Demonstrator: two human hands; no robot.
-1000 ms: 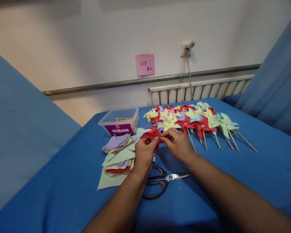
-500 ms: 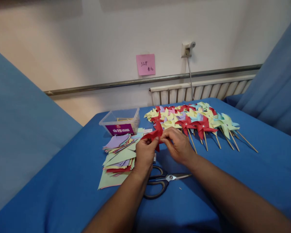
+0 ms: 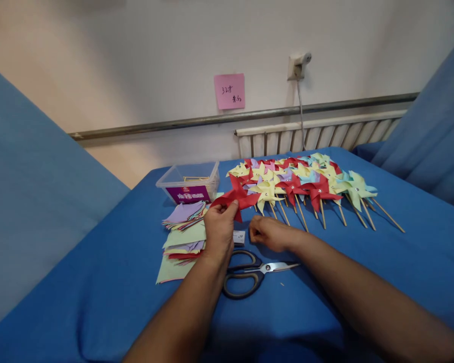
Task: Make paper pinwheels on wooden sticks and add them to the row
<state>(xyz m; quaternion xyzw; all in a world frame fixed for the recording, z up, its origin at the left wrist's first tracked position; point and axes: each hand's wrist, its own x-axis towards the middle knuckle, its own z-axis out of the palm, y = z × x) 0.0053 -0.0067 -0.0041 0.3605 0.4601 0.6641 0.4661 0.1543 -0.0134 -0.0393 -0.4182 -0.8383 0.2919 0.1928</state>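
Note:
My left hand (image 3: pixel 219 229) pinches a folded red paper pinwheel head (image 3: pixel 237 197) and holds it up above the blue table (image 3: pixel 363 272). My right hand (image 3: pixel 267 233) has come off the paper and rests low on the table, fingers curled, next to a small white packet (image 3: pixel 239 237). Whether it grips anything is hidden. Black-handled scissors (image 3: pixel 249 275) lie just in front of both hands.
A pile of coloured paper squares (image 3: pixel 183 232) lies left of my hands. A clear plastic box (image 3: pixel 189 184) with sticks stands behind it. Several finished pinwheels on wooden sticks (image 3: pixel 306 186) are spread at the back right. A radiator and wall stand beyond.
My right hand let go of the red paper and dropped to the table beside the white packet. My left hand keeps the red pinwheel head and has raised it slightly.

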